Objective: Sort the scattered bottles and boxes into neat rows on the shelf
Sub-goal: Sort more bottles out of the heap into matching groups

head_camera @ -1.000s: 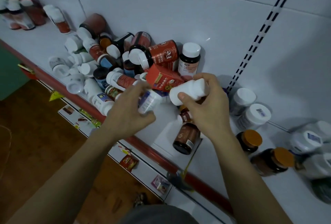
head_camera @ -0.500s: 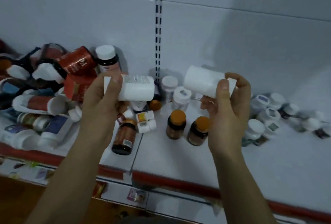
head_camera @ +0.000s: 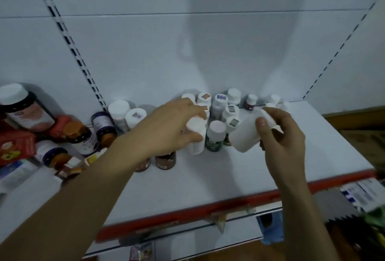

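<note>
Bottles gripped one in each of the hands, over the right part of a white metal shelf (head_camera: 229, 179).

Left hand (head_camera: 173, 127) grips a plain white plastic bottle (head_camera: 195, 135) from above by its cap end; the bottle is upright, its base at the shelf surface just beside a green-labelled bottle with a white cap (head_camera: 215, 138), though contact with the shelf cannot be told. Right hand (head_camera: 285, 135) curls round a wider white plastic bottle (head_camera: 244, 136), tilted and clear of the shelf, thumb across its side. Behind both hands a cluster of small white-capped bottles (head_camera: 220, 102) stands against the back panel. At the far left lies a heap with a red cardboard box (head_camera: 14, 148) and a large dark bottle with a white cap (head_camera: 20, 108). A red strip (head_camera: 208, 208) edges the shelf front.
</note>
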Demonstrator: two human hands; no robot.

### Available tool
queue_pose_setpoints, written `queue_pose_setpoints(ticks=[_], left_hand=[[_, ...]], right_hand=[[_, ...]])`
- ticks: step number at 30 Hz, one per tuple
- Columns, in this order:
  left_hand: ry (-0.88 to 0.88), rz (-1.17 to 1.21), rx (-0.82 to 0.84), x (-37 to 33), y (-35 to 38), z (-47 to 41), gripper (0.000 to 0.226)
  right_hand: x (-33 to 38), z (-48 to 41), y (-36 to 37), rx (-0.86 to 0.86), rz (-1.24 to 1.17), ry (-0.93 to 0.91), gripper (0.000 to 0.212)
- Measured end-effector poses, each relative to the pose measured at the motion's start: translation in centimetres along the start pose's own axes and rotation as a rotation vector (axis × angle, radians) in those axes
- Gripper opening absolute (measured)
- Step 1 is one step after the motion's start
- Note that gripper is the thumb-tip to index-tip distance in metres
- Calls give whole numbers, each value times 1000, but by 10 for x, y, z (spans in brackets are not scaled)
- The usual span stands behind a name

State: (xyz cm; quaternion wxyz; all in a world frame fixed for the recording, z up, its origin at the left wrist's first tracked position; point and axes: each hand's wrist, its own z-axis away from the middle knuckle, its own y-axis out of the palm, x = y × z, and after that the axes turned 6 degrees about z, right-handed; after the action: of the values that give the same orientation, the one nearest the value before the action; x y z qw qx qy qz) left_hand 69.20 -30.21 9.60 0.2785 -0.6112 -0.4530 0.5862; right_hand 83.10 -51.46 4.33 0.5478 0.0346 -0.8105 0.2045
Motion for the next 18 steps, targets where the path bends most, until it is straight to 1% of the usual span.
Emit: queue_pose_setpoints(ticks=[4,6,8,10,12,15,17,18], left_hand=[[-45,-114,64,10,28,-8,44],[-58,-112,76,12,38,-9,46],[-45,-54,38,12,38,-7,48],[-6,-10,0,13,32,-2,50],[10,-7,-31,19,22,9,49],[-40,-41,-126,39,1,32,38],[-99,-77,-186,58,-13,49,31],[-138,-83,-213,66,-19,59,27]], right_hand=[[-14,4,3,225,376,-75,37],[-16,5,11,282,498,-59,41],[-14,8,17,314,556,-42,45],[-11,9,19,309,582,-40,54],[-6,9,20,248,624,-52,59],[9,7,33,140,599,-104,50],[21,6,48,132,535,-176,43],[28,6,57,154,494,-227,39]])
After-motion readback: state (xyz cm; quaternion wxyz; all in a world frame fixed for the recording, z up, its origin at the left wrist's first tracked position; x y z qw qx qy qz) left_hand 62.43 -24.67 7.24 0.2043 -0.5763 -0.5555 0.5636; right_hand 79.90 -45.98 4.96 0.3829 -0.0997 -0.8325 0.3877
